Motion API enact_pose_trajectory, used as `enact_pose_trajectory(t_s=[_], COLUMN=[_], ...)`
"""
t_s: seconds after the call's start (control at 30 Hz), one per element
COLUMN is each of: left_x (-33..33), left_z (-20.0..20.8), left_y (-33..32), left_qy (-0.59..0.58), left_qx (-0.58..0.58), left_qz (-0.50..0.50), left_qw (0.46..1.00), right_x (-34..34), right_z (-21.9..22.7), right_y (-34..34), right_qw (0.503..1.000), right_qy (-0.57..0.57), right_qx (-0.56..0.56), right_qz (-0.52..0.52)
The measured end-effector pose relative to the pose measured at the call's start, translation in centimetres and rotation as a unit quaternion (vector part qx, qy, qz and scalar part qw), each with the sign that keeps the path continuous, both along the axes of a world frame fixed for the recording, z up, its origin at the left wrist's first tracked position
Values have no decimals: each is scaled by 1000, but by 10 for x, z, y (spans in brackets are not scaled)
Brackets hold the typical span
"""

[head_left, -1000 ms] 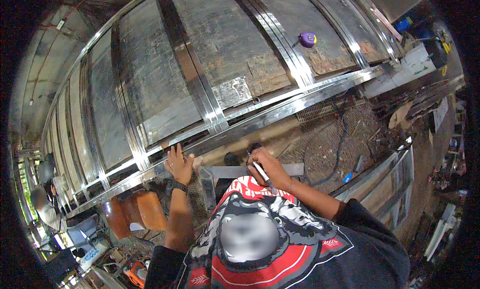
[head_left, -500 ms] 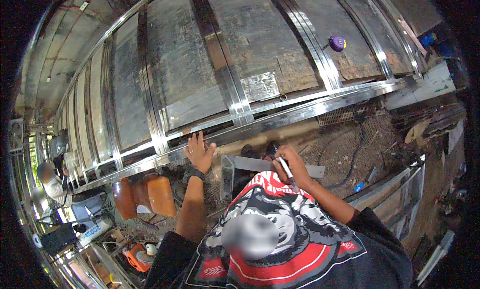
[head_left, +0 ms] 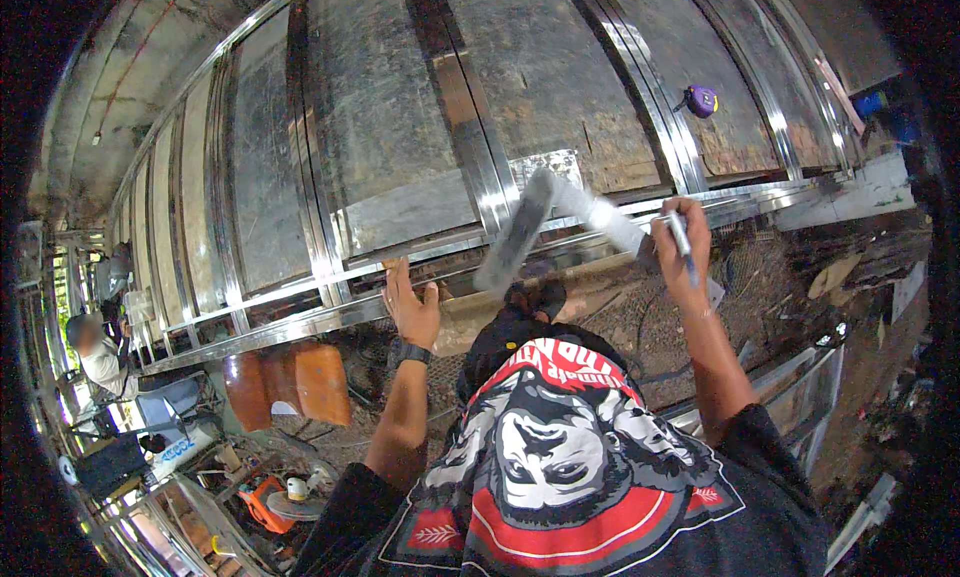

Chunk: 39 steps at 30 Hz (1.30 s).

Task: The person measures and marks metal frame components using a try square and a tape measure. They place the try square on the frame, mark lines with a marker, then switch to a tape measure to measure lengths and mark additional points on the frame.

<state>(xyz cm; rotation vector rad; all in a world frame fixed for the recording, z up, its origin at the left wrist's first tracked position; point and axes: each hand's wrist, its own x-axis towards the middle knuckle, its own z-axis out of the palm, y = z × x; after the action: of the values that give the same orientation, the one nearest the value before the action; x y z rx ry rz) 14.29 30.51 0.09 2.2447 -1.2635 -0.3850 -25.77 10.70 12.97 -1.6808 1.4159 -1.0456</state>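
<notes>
Grey L-shaped metal square (head_left: 522, 232): stretched leftward from the fingers of the right hand (head_left: 684, 252), blurred; contact underneath couldn't be told.
Right-hand grip: fingers closed on the square's near end.
Slim white marker (head_left: 683, 239): also within those fingers.
Left hand (head_left: 413, 312): fingers extended, gripping nothing visible, at the shiny silver metal rail (head_left: 280, 295).
Purple rounded tape measure (head_left: 703, 101): beyond the right fingers.
Square handling: apparently mid-carry; the next move likely called for a firm grip, marker clear.

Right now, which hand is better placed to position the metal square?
Likely the right hand: it holds the blurred metal square and a pen, the square appearing over the frame. The left hand, at the frame's edge, shows no tool.
</notes>
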Motion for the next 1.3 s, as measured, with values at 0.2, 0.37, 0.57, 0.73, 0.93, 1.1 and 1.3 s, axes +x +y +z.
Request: enact_pose_trajectory(t_s=[0.2,0.37,0.57,0.73,0.93,1.1,1.3], left_x=[-11,-22,-34,-40,-58,-96,-146], left_z=[13,27,41,43,34,31,55], left_y=[-28,-47,-60,-78,-99,-98,-90], left_qy=[-26,-3,3,5,-11,-17,54], left_qx=[5,17,28,42,-12,-65,-86], left_qz=[-76,-130,-182,-177,-135,-108,21], left_qw=[997,991,983,983,991,992,995], right_x=[59,110,127,109,70,-43,-173], right_z=[-50,-106,-150,-162,-98,-100,-142], right_y=[-117,-184,-214,-228,-190,-242,-349], right_qw=[964,935,954,969,989,959,931], right_qy=[99,134,112,95,66,195,348], right_qx=[-228,-271,-225,-224,-128,-206,-35], right_qz=[-94,-185,-166,-52,38,-24,104])
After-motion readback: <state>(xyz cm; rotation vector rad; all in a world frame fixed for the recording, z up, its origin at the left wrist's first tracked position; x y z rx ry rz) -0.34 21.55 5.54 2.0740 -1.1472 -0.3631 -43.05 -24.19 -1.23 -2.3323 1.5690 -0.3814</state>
